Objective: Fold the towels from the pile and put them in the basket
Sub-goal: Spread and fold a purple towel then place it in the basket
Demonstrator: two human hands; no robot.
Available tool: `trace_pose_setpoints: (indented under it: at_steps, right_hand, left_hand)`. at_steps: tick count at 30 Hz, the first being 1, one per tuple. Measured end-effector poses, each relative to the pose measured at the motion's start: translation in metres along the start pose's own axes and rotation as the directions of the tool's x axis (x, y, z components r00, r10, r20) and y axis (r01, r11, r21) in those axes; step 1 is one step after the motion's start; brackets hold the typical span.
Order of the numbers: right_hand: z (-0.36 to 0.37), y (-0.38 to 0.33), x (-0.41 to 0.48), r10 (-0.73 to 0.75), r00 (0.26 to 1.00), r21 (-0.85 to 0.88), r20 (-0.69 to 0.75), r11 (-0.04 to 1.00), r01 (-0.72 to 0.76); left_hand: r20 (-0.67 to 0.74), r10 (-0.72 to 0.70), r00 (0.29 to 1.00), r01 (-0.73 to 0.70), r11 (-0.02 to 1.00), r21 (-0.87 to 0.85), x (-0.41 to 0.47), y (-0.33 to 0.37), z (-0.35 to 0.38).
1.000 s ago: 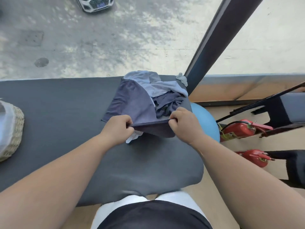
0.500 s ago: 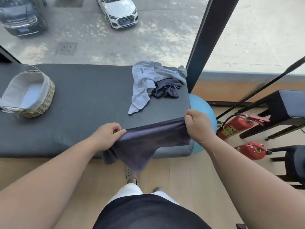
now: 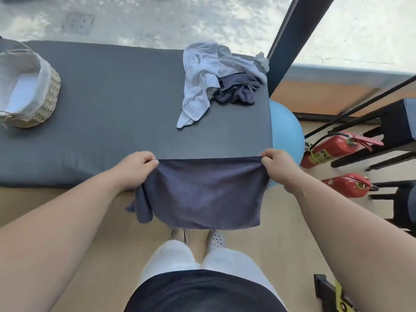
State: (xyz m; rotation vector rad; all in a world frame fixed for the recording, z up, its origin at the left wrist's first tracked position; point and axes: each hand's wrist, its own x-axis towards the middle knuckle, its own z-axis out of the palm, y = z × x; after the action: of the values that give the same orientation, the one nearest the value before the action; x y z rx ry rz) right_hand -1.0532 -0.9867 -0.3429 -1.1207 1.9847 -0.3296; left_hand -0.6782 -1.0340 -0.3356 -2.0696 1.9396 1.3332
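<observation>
Left hand (image 3: 135,168) and right hand (image 3: 278,166) each pinch a dark towel (image 3: 204,194) corner (stretched, unfolded); next, probably halve it.

One wide-angle view looks from the person's head, forward and steeply down. The left hand (image 3: 137,170) and right hand (image 3: 278,167) sit near the lens, pinching a dark navy terry towel (image 3: 202,194) at centre frame. A dark grey padded bench (image 3: 112,122) spans the upper half, its edges bowed.
</observation>
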Motion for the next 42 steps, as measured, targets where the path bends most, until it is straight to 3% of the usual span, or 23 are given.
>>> trace_pose_setpoints:
  at_steps: [9,16,22,26,29,33,37,42]
  right_hand:
    - [0.085,0.041,0.06,0.246,0.969,-0.192,-0.011,0.951,-0.243]
    - [0.094,0.044,0.136,0.246,0.948,-0.069,-0.201,0.962,-0.264]
    - [0.083,0.045,0.225,0.163,0.968,-0.145,-0.191,0.971,-0.192]
    - [0.067,0.028,0.267,0.023,0.926,-0.216,-0.377,0.97,-0.112]
    - [0.079,0.015,0.265,-0.146,0.876,-0.354,-0.459,0.935,-0.03]
    - [0.136,0.006,0.238,-0.28,0.924,-0.483,-0.261,0.866,0.126]
    - [0.187,0.021,0.223,-0.273,0.961,-0.6,-0.037,0.775,0.197]
    - [0.187,0.043,0.221,-0.227,0.971,-0.651,-0.081,0.749,0.121]
  left_hand:
    - [0.042,-0.058,0.997,0.053,0.99,0.128,0.116,-0.05,0.047]
    - [-0.039,0.045,0.998,-0.033,0.963,0.267,0.206,-0.039,0.062]
    - [-0.116,0.228,0.967,-0.147,0.865,0.48,0.276,-0.023,0.062]
    - [-0.207,0.445,0.871,-0.251,0.766,0.591,0.309,0.002,0.045]
    - [-0.273,0.522,0.808,-0.24,0.715,0.656,0.314,0.017,0.049]
    - [-0.285,0.474,0.833,-0.218,0.755,0.619,0.282,0.004,0.098]
    - [-0.254,0.324,0.912,-0.134,0.817,0.561,0.245,-0.017,0.143]
    - [-0.222,0.15,0.963,0.014,0.799,0.602,0.238,-0.047,0.159]
